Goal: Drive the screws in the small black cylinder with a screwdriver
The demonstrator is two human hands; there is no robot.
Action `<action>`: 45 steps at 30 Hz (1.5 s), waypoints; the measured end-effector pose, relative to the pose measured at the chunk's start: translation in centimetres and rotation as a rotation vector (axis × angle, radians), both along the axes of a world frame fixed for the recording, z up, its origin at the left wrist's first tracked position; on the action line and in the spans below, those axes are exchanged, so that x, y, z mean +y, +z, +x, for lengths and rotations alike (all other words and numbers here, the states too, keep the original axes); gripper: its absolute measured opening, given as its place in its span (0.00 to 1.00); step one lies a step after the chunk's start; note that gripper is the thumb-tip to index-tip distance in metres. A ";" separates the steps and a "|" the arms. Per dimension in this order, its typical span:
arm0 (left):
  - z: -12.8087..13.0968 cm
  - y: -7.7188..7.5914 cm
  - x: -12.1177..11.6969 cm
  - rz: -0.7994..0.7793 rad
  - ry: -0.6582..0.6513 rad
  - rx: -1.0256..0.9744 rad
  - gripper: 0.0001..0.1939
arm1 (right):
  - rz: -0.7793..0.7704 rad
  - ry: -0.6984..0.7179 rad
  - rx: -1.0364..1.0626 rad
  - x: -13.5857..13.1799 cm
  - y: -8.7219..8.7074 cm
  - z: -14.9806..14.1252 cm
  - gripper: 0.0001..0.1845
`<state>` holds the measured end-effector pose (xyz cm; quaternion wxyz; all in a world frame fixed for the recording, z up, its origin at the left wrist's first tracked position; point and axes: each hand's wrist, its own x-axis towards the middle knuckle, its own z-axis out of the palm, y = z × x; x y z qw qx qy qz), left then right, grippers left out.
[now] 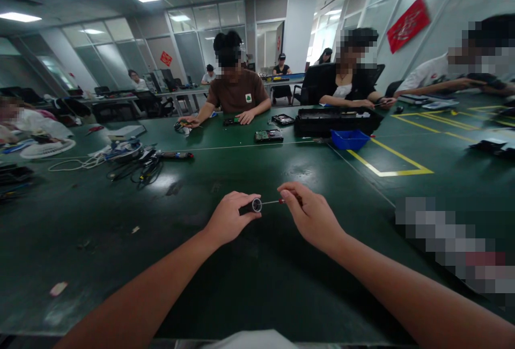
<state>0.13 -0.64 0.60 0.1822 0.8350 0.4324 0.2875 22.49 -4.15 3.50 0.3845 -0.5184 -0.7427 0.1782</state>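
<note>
My left hand (pixel 229 219) is closed around a short black cylindrical part with a silver ring end (pixel 256 205), held just above the green table (pixel 225 166). My right hand (pixel 310 213) pinches a small screwdriver with a red-and-dark handle (pixel 290 198). Its thin metal shaft (pixel 270 202) points left and its tip meets the ring end of the part. Both hands are close together near the middle of the table's near side.
Across the table, a person in a brown shirt (pixel 237 94) works on small circuit boards (pixel 268 135). A blue bin (pixel 349 139) and a black case (pixel 336 120) stand at the right. Cables and tools (pixel 139 158) lie at the left. Yellow tape lines (pixel 396 172) mark the right side.
</note>
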 end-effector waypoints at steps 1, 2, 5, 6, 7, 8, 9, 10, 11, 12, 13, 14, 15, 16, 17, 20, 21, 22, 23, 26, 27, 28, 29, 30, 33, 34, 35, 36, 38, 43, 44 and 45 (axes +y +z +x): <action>0.0 0.0 0.0 -0.001 0.001 -0.002 0.20 | 0.005 0.009 0.006 -0.1 -0.1 0.0 0.13; 0.0 0.0 0.1 -0.002 0.004 -0.003 0.20 | 0.006 0.021 0.010 -0.1 -0.1 0.0 0.13; -0.1 -0.1 0.2 -0.001 0.009 -0.006 0.21 | 0.011 0.056 0.034 -0.3 -0.1 0.0 0.14; -0.1 -0.1 0.2 -0.002 0.008 -0.003 0.21 | 0.012 0.058 0.044 -0.3 -0.1 0.0 0.14; -0.1 -0.2 0.2 -0.003 0.005 -0.001 0.21 | 0.010 0.052 0.049 -0.4 0.0 0.0 0.13; 0.0 -0.2 0.1 -0.003 0.002 0.001 0.21 | 0.003 0.039 0.048 -0.4 0.0 0.0 0.13; 0.0 -0.2 0.1 -0.001 0.001 0.001 0.21 | -0.006 0.025 0.043 -0.3 0.1 0.1 0.13; 0.0 -0.2 0.1 0.001 -0.001 0.001 0.21 | -0.014 0.010 0.037 -0.3 0.1 0.1 0.14; 0.1 -0.1 0.1 0.003 -0.004 0.001 0.21 | -0.018 -0.001 0.034 -0.3 0.2 0.0 0.15; 0.1 -0.1 0.1 0.005 -0.006 0.002 0.20 | -0.017 -0.005 0.035 -0.3 0.2 0.0 0.15; 0.1 -0.1 0.1 0.006 -0.007 0.004 0.20 | -0.014 -0.004 0.040 -0.3 0.2 0.0 0.15; 0.1 -0.1 0.1 0.003 -0.004 0.007 0.20 | -0.008 0.002 0.049 -0.3 0.1 0.0 0.14; 0.1 -0.1 0.1 0.000 0.001 0.009 0.20 | 0.002 0.011 0.059 -0.3 0.1 0.0 0.14; 0.1 -0.1 0.1 -0.004 0.008 0.009 0.20 | 0.012 0.021 0.068 -0.3 0.0 0.1 0.14; 0.1 -0.1 0.1 -0.006 0.014 0.006 0.20 | 0.013 0.029 0.073 -0.3 0.0 0.1 0.14; 0.1 -0.1 0.2 -0.006 0.022 0.000 0.20 | -0.025 0.030 0.063 -0.2 0.0 0.2 0.13; 0.1 -0.1 0.2 -0.005 0.020 0.000 0.20 | -0.042 0.022 0.058 -0.2 0.1 0.2 0.13; 0.1 -0.1 0.2 -0.002 0.018 0.001 0.20 | -0.051 0.016 0.056 -0.2 0.1 0.1 0.14; 0.1 -0.2 0.2 0.001 0.015 0.003 0.20 | -0.051 0.012 0.058 -0.2 0.1 0.1 0.14; 0.0 -0.2 0.1 0.004 0.011 0.002 0.21 | -0.030 0.024 0.071 -0.3 0.1 0.0 0.13; 0.0 -0.2 0.1 0.000 0.011 0.000 0.21 | -0.020 0.028 0.086 -0.3 0.0 0.0 0.13; 0.0 -0.2 0.1 -0.003 0.011 0.000 0.21 | -0.008 0.029 0.106 -0.3 -0.1 0.0 0.13; 0.0 -0.1 0.1 -0.005 0.011 -0.001 0.20 | 0.002 0.025 0.131 -0.2 -0.2 0.0 0.12; 0.0 -0.1 0.1 -0.004 0.012 -0.001 0.20 | 0.011 0.019 0.154 -0.2 -0.4 0.0 0.11; 0.1 -0.1 0.0 0.000 0.016 0.003 0.20 | 0.010 0.016 0.188 0.0 -0.5 0.1 0.09; 0.2 -0.1 0.0 0.000 0.016 0.005 0.20 | -0.001 0.017 0.181 0.1 -0.5 0.2 0.09; 0.2 -0.1 0.0 0.001 0.014 0.006 0.19 | -0.014 0.018 0.165 0.1 -0.4 0.2 0.11; 0.2 -0.1 0.1 0.002 0.009 0.008 0.19 | -0.026 0.018 0.143 0.0 -0.4 0.2 0.14; 0.1 -0.1 0.1 0.008 0.002 0.009 0.19 | -0.026 0.019 0.107 0.0 -0.4 0.3 0.17; 0.1 0.0 0.1 -0.004 0.018 0.004 0.20 | 0.012 0.035 0.219 0.0 -0.9 0.2 0.12; 0.1 0.0 0.1 -0.006 0.021 0.006 0.20 | -0.009 0.035 0.255 0.1 -1.0 0.2 0.12; 0.1 -0.1 0.1 -0.008 0.023 0.009 0.20 | -0.032 0.035 0.289 0.2 -1.1 0.2 0.12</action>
